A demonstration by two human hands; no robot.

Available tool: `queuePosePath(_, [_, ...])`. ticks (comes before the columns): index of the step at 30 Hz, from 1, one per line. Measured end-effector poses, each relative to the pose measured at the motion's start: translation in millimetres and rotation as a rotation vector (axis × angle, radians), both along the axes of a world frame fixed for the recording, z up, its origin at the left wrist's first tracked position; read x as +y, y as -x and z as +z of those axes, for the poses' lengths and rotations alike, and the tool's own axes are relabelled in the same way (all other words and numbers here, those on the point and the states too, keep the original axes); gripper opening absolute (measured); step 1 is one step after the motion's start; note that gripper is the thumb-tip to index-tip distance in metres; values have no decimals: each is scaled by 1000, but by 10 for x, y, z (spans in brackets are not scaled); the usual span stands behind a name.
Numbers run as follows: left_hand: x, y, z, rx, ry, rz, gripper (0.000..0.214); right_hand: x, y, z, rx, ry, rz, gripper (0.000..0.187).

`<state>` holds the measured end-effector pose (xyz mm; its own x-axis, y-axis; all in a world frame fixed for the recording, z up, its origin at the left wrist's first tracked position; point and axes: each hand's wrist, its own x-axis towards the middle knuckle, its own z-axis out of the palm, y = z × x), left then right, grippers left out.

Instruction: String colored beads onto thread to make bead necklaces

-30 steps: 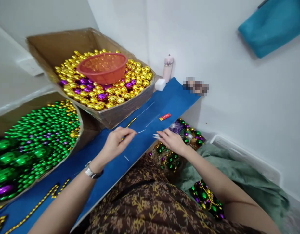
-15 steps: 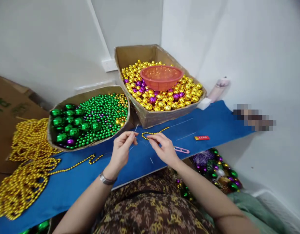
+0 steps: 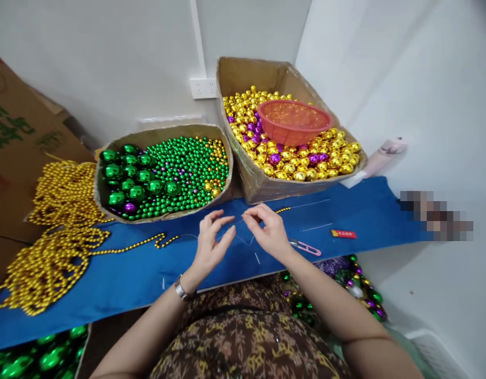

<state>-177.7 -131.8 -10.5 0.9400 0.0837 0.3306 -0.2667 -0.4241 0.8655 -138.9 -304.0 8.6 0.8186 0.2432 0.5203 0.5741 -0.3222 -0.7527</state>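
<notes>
Over a long bench covered in blue cloth, two bare hands work close together — clock directions run from between them, twelve pointing away from the person. The left hand, with a silver-coloured watch at its wrist, is open, thumb and forefinger apart. The right hand has thumb and fingertips drawn together near a fine pale thread; whether it grips the thread I cannot tell. A short string of small round gold beads lies partly hidden behind the right hand, towards one o'clock. Pink-handled metal snips lie on the bench at three to four o'clock, near the right wrist, with a small flat red-and-yellow packet farther out at three. At nine o'clock sits a loose heap of gold bead garland, one strand trailing towards the left hand. A cardboard carton of green beads stands at ten; a larger carton of gold balls, topped by a red plastic basket, at one.
</notes>
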Motion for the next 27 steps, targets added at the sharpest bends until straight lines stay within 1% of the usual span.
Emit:
queuePosePath(1, [12,-2,17,-18,22,22,28,12,12,4,-50,34,2,18])
queuePosePath(2, [12,-9,36,-6,100,2,29,27,21,6,-91,65,-3,17])
queuePosePath(6, [-73,-45,88,215,644,-246,28,95,51,-8,-160,152,-79,17])
queuePosePath(7, [-97,-45,89,279,732,-279,27,105,60,-16,-157,157,-91,18])
queuePosePath(8, [-115,-43,84,335,782,-298,25,110,68,-28,-148,157,-96,18])
queuePosePath(9, [-125,-42,73,381,802,-306,24,112,76,-45,-136,155,-98,18])
queuePosePath(11, [-128,-50,39,445,781,-300,23,105,85,-96,-105,153,-97,17])
queuePosePath(14, [-125,-81,-21,480,689,-272,27,40,79,-196,-81,164,-90,16])
queuePosePath(15, [-127,-87,-38,488,659,-268,28,-17,69,-231,-80,194,-74,17])
queuePosePath(16, [-131,-90,-52,497,635,-265,29,-104,54,-265,-79,259,-60,19])
queuePosePath(17, [-134,-90,-63,505,622,-261,30,-224,32,-299,-69,375,-63,21])
queuePosePath(18, [-136,-88,-73,511,618,-257,30,-380,1,-335,-53,523,-81,22])
queuePosePath(19, [-136,-85,-83,512,625,-250,30,-567,-38,-375,-21,723,-147,24])
queuePosePath(20, [-135,-81,-91,510,640,-242,29,-776,-82,-418,36,961,-247,27])
queuePosePath(21, [-133,-78,-100,507,661,-237,29,-995,-128,-467,79,1045,-310,28])
queuePosePath(22, [-131,-75,-108,505,686,-234,28,-1209,-171,-520,110,1096,-352,29])
queuePosePath(24, [-131,-69,-123,508,736,-233,26,-1570,-234,-634,162,1204,-406,30])
queuePosePath(25, [-133,-67,-130,510,757,-234,26,-1699,-250,-691,177,1253,-413,30])
queuePosePath(27, [-142,-62,-139,517,791,-235,25,-1844,-253,-792,185,1333,-400,30])
